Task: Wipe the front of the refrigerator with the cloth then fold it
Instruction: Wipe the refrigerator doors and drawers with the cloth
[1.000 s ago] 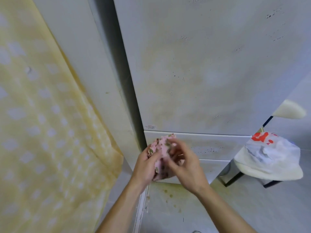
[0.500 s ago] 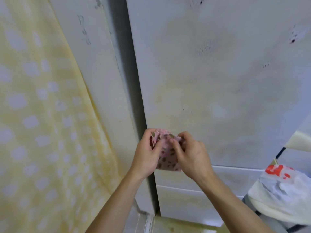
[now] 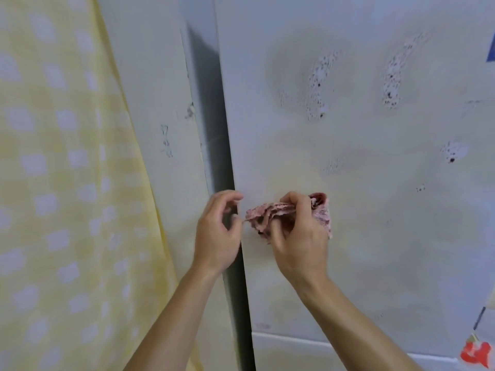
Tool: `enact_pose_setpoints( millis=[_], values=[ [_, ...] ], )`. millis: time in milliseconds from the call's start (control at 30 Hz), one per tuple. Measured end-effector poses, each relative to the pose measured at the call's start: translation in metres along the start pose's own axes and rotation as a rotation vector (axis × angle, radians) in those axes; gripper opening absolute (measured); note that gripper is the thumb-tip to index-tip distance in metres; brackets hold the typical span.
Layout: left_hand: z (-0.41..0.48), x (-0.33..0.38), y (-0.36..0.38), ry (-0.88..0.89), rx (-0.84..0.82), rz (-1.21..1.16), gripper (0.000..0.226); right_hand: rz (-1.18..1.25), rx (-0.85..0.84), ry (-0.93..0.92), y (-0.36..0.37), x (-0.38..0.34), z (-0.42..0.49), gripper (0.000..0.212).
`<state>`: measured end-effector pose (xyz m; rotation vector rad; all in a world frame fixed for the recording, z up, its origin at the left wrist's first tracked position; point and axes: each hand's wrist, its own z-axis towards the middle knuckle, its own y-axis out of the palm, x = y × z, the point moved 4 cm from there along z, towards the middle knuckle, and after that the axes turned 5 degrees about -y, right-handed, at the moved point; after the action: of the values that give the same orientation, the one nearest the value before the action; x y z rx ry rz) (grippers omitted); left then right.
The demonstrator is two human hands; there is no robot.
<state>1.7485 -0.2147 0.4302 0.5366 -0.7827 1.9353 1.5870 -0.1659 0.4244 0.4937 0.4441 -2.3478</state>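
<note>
I am watching the right hand (image 3: 297, 245) gripping the cloth (image 3: 267, 214): its fingers are curling round the pink patterned bundle and bunching it into a wad. A ruffled end is sticking out to the left and another fold is showing past the knuckles on the right. The cloth is sitting in front of the refrigerator (image 3: 375, 250), close to the door's left edge; whether it is touching the door I cannot tell. The left hand (image 3: 217, 234) is hovering just beside it with fingers loosely curled and a gap between forefinger and thumb. Its thumb tip is meeting a thin corner of the cloth, but I am not managing to tell whether it is pinching that corner or only touching it.

For writing, I am finding faint dark scribbles (image 3: 166, 141) on the pale wall (image 3: 150, 76) left of the door gap, too blurred to read. A red print (image 3: 475, 353) is peeking in at the lower right corner, cut off and unreadable, and a blue corner (image 3: 491, 53) is showing at the right edge. Dark speckled patches (image 3: 318, 84) are dotting the door's upper part.

Both bare forearms are rising from the bottom edge and angling towards each other, with the backs of the hands facing me and the wrists roughly level. A yellow curtain (image 3: 53, 183) with white patches is hanging at the left
</note>
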Motion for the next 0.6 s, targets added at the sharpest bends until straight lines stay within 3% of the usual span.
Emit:
enact_pose_setpoints(
  millis=[133, 233, 400, 500, 600],
  values=[
    [0.056, 0.001, -0.025, 0.198, 0.267, 0.239, 0.035, -0.099, 0.150, -0.232, 0.005, -0.018, 0.048, 0.028],
    [0.097, 0.015, -0.036, 0.337, 0.327, 0.359, 0.043, -0.113, 0.240, -0.358, 0.008, -0.035, 0.084, 0.021],
    [0.148, 0.031, -0.048, 0.397, 0.388, 0.453, 0.053, -0.115, 0.279, -0.437, 0.015, -0.062, 0.140, 0.015],
    [0.171, 0.036, -0.052, 0.435, 0.448, 0.461, 0.054, -0.142, 0.292, -0.481, 0.026, -0.072, 0.171, 0.021],
    [0.190, 0.040, -0.054, 0.485, 0.490, 0.479, 0.055, -0.117, 0.284, -0.473, 0.038, -0.073, 0.194, 0.045]
  ],
)
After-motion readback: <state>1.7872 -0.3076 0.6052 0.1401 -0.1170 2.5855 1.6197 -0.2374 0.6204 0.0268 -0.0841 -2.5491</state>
